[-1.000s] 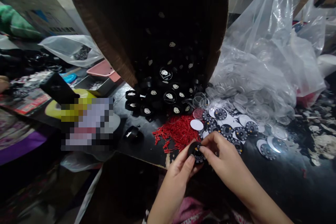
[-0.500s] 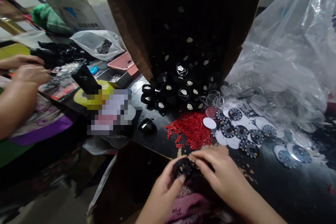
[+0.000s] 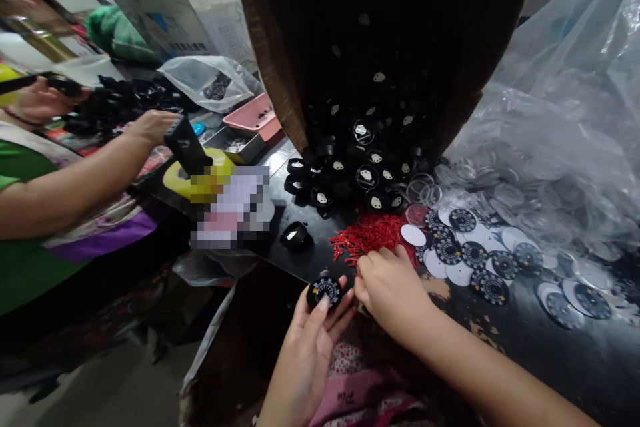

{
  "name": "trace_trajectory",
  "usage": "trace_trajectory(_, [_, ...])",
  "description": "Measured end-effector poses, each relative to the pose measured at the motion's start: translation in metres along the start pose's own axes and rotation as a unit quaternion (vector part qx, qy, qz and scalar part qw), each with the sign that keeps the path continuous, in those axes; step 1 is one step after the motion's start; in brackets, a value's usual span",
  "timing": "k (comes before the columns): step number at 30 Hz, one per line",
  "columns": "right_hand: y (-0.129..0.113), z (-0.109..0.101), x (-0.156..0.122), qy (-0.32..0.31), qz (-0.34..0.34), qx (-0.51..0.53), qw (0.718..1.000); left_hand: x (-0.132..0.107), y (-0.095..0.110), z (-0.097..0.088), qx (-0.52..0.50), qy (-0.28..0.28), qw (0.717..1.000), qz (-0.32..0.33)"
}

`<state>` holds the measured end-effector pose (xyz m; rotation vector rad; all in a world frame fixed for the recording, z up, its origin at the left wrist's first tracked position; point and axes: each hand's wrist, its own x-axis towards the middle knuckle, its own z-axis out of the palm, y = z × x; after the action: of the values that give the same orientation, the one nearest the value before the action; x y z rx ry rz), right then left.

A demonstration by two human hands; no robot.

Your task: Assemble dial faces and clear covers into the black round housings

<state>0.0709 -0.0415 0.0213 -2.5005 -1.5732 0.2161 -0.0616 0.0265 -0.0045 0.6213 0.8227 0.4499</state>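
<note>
My left hand (image 3: 306,355) grips a round black case with a printed dial (image 3: 320,291) facing up, the thumb lying across its face. Close beside it, my right hand (image 3: 395,287) is closed, its fingers curled at the near edge of a pile of small red pointers (image 3: 363,235). What its fingertips hold, if anything, is hidden. Past the pointers lie several black round cases (image 3: 323,199) with pale inserts, and one case (image 3: 295,235) stands apart to the left. Black dial discs (image 3: 474,253) and white discs (image 3: 413,235) are heaped to the right.
A large carton (image 3: 280,67) lies with its open side towards me. Clear plastic rings (image 3: 525,200) spill from a clear bag (image 3: 565,107) at right. Yellow tape (image 3: 175,180) and a pink tray (image 3: 253,113) sit left. A co-worker's arm (image 3: 95,180) reaches in from the left.
My right hand has left the case and moved up to the red pointers. My left hand has shifted left and turned the dial upward. The co-worker's hands have moved apart; the view has swung left.
</note>
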Motion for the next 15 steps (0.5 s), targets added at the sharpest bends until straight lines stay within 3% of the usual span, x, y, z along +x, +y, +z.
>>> trace_trajectory(5, [0.015, -0.003, -0.024, 0.053, 0.087, 0.14, 0.985, -0.003, -0.006, 0.019, -0.021, -0.089, 0.993, -0.08])
trace_trajectory(10, [0.026, -0.007, -0.047, 0.106, 0.091, 0.18, 0.974, -0.003, -0.019, 0.032, 0.045, -0.072, 0.996, -0.018])
trace_trajectory(15, [0.034, -0.018, -0.062, 0.095, 0.103, 0.203, 0.969, -0.002, -0.024, 0.032, 0.194, -0.076, 0.978, 0.029])
